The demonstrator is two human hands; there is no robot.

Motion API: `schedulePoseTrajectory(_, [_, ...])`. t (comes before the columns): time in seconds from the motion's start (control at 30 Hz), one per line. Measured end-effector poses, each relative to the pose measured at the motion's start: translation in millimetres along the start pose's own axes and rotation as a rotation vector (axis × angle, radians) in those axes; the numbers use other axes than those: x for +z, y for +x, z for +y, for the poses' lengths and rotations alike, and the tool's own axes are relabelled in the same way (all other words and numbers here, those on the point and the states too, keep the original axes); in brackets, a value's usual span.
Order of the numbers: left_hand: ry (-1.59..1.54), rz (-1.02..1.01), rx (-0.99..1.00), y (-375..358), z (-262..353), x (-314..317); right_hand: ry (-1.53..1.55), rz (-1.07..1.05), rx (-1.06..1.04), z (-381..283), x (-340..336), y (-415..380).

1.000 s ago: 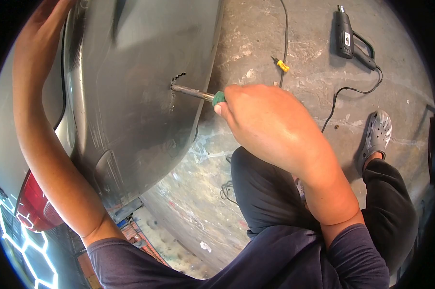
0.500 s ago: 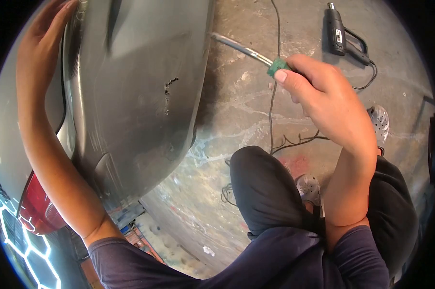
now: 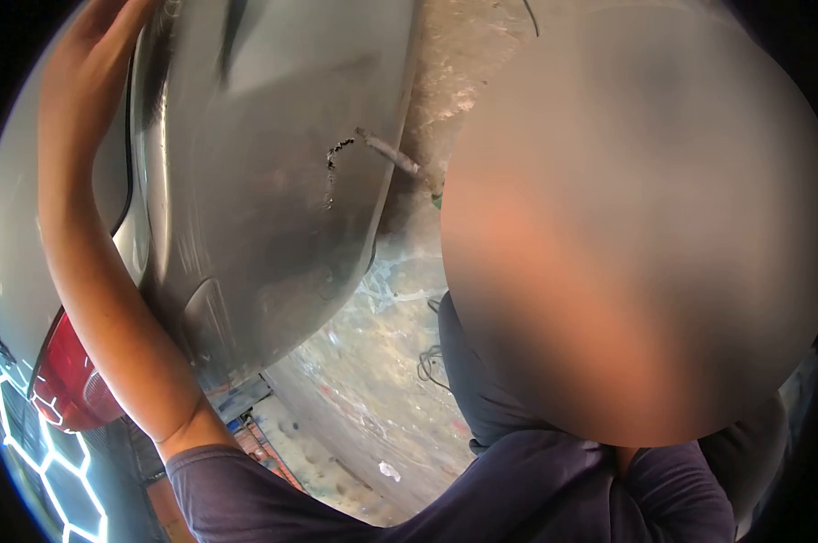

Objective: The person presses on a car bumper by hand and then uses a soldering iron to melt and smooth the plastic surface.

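Note:
A grey car bumper [image 3: 273, 262] fills the left half of the view, with a jagged crack [image 3: 330, 165] through its surface. My left hand [image 3: 99, 45] lies along the bumper's upper edge at the top left, thumb apart from the fingers; the fingertips run out of view. From the right, the metal shaft of a green-handled screwdriver [image 3: 393, 156] reaches over the bumper, its tip close beside the crack's upper end. Only a sliver of green handle shows. A large blurred disc covers my right hand [image 3: 508, 222] at the handle, hiding the fingers.
A red tail light [image 3: 70, 380] sits under my left forearm. Thin cable [image 3: 433, 365] lies on the stained concrete floor [image 3: 373, 434] near my knee [image 3: 481, 389]. Bright hexagonal light lines [image 3: 47, 466] show at the lower left.
The screwdriver has moved left and down, from beside the bumper's edge to over the panel near the crack. A blurred disc now covers my right hand and the heat gun. My left hand stays put.

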State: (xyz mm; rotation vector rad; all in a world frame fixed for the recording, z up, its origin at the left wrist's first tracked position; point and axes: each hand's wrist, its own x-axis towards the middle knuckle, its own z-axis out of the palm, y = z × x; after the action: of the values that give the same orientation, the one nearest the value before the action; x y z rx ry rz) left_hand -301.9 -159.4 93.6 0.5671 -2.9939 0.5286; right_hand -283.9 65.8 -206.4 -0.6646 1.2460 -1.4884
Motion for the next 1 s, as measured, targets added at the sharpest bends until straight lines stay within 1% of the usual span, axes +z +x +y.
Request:
schedulePoseTrajectory(0.1, [-0.004, 0.004, 0.002, -1.2, 1.5, 1.1, 0.121, -0.003, -0.036, 13.2, 19.6, -7.6])
schedulePoseTrajectory(0.2, [-0.012, 0.01, -0.001, -1.3, 3.4, 3.6, 0.105, 0.041, -0.076, 30.7, 35.6, -8.0])
schedulePoseTrajectory(0.3, [-0.016, 0.013, 0.004, -0.3, 6.3, 6.8, 0.167, 0.015, -0.014, 55.4, 39.4, -3.2])
schedulePoseTrajectory(0.4, [-0.021, 0.013, 0.012, 1.4, 8.2, 11.1, 0.042, 0.025, -0.088, 57.8, 38.5, -2.0])
schedulePoseTrajectory(0.6, [-0.005, 0.035, 0.014, 9.7, 6.6, 19.3, -0.017, -0.032, -0.167, 49.5, 39.3, -3.8])
schedulePoseTrajectory(0.7, [0.068, 0.097, 0.009, 6.5, -4.2, 15.5, 0.084, 0.114, -0.175, 65.6, 40.9, 5.5])
schedulePoseTrajectory(0.77, [0.112, 0.115, 0.006, 3.8, -8.1, 11.2, 0.241, 0.208, -0.144, 80.3, 33.6, 15.5])
schedulePoseTrajectory(0.83, [0.144, 0.117, -0.009, -1.2, -12.4, 0.7, 0.344, 0.213, -0.076, 76.0, 16.7, 21.8])
schedulePoseTrajectory(0.9, [0.156, 0.077, -0.033, -1.6, -17.9, -5.2, 0.414, 0.302, -0.032, 79.3, 7.2, 28.7])
schedulePoseTrajectory(0.93, [0.172, 0.032, -0.032, -8.3, -17.5, -13.3, 0.456, 0.355, -0.011, 82.0, 3.5, 35.1])
schedulePoseTrajectory(1.0, [0.17, -0.083, -0.006, -9.0, -11.9, -22.4, 0.561, 0.433, 0.101, 88.9, -3.5, 43.1])
